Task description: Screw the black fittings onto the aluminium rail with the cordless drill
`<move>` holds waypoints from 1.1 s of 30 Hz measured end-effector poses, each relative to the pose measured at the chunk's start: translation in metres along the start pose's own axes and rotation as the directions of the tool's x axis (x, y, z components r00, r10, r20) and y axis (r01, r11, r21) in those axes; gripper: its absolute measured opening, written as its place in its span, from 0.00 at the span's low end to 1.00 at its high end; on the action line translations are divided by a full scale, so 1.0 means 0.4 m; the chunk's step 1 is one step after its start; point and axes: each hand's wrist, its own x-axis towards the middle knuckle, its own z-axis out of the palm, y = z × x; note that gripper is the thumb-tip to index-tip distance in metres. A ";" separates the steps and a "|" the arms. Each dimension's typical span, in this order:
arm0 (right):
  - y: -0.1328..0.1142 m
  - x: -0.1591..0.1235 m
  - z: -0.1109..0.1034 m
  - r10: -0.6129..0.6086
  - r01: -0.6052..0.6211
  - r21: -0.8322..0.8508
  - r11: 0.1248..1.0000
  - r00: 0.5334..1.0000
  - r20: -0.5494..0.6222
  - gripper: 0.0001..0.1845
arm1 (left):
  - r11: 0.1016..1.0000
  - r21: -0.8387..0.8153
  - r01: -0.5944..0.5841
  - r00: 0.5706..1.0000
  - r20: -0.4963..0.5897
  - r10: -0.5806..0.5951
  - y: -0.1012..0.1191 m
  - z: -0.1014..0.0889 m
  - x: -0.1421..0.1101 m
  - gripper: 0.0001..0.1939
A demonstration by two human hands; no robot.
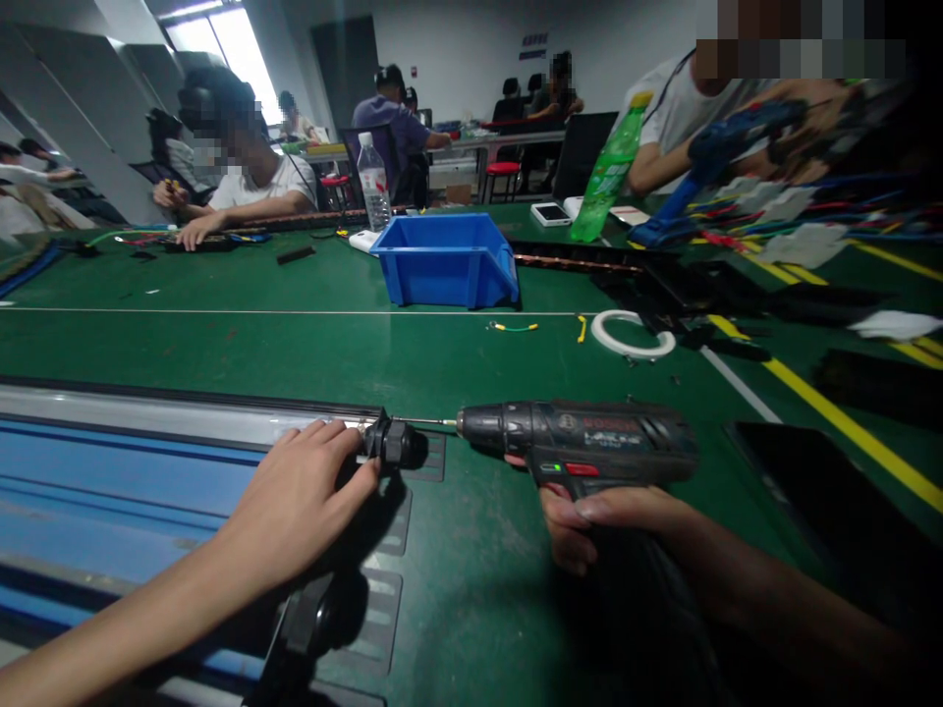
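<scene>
A black cordless drill [582, 437] with red switches is gripped in my right hand [589, 520], a small green light lit on its side. Its long thin bit [423, 420] points left and reaches the end of a long bar [184, 420] with a pale, glossy top. My left hand [313, 486] grips that end, thumb and fingers around it beside a black cable gland [394, 442]. Whether the bit sits in a screw is too small to tell. Nearer to me, more blue bars [133, 481] lie side by side, another black gland [324, 609] on one end.
Beyond the bars stand a blue bin [442, 260], a water bottle [374, 182] and a green bottle [608, 177]. A white ring [632, 352] and short wires [516, 327] lie on the green table [280, 344]. A black flat object [810, 491] lies right. Co-workers sit across.
</scene>
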 end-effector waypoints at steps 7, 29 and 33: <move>-0.017 -0.004 0.019 0.046 -0.044 0.041 0.998 0.998 -0.037 0.22 | 1.000 0.003 -0.007 1.000 -0.013 0.007 0.000 -0.001 -0.001 0.16; -0.023 0.003 0.036 0.043 -0.043 -0.002 0.999 0.997 -0.060 0.21 | 1.000 -0.002 0.011 1.000 0.000 -0.011 0.008 -0.006 -0.003 0.17; -0.019 0.006 0.027 0.050 -0.049 0.033 0.998 0.998 -0.034 0.20 | 1.000 -0.003 0.010 1.000 -0.010 -0.011 0.008 -0.006 -0.003 0.17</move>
